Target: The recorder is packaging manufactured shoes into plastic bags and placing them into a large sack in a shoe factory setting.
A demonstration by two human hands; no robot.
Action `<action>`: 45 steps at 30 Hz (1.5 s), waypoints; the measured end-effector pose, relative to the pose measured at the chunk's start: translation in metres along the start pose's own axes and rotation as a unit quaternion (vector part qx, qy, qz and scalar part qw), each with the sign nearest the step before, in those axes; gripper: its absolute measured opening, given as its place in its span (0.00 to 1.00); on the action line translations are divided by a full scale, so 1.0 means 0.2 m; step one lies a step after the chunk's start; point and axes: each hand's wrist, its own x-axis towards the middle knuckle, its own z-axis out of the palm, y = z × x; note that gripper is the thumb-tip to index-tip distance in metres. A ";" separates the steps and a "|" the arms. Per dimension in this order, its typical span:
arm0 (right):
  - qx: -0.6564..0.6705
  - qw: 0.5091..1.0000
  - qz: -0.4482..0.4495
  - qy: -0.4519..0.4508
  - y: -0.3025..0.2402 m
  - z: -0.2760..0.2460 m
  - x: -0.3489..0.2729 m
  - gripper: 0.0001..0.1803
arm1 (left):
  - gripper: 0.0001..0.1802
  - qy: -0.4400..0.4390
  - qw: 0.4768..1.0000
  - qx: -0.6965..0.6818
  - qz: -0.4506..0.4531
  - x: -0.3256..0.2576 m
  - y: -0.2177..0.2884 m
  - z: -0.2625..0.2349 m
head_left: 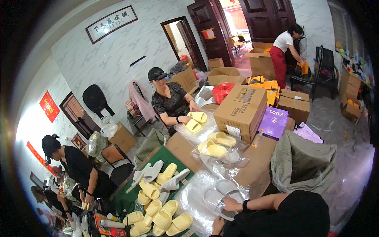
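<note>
gripping smooth white foam slides (221,195) in both hands (232,204); glossy plastic bags (193,197) beneath.

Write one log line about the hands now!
right hand: grips pale grey slipper | left hand: near clear bag, grip unclear | nearby: yellow slippers

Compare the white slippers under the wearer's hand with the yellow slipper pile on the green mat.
The white slippers are pale grey-white; the yellow slippers are pale yellow. The white slippers are one pair lying on clear plastic, with the right hand on them; the yellow slippers are many, heaped loosely on the green mat, untouched. The left hand rests just below the white slippers. Both are chunky open-toe slides.
</note>
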 end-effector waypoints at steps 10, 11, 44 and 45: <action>0.070 0.982 -0.121 0.124 -0.11 0.02 0.05 0.22 | 0.19 -0.082 0.993 0.024 -0.086 -0.12 0.42 -0.17; 0.057 0.985 -0.139 0.084 -0.09 0.03 0.06 0.22 | 0.20 -0.077 0.996 0.000 -0.053 -0.14 0.40 -0.17; -0.208 0.930 -0.113 -0.282 -0.03 -0.08 0.09 0.21 | 0.19 -0.114 0.990 0.069 0.041 -0.09 0.29 -0.01; -0.210 0.930 -0.114 -0.279 0.01 -0.06 0.10 0.21 | 0.19 -0.112 0.991 0.069 0.020 -0.09 0.28 0.00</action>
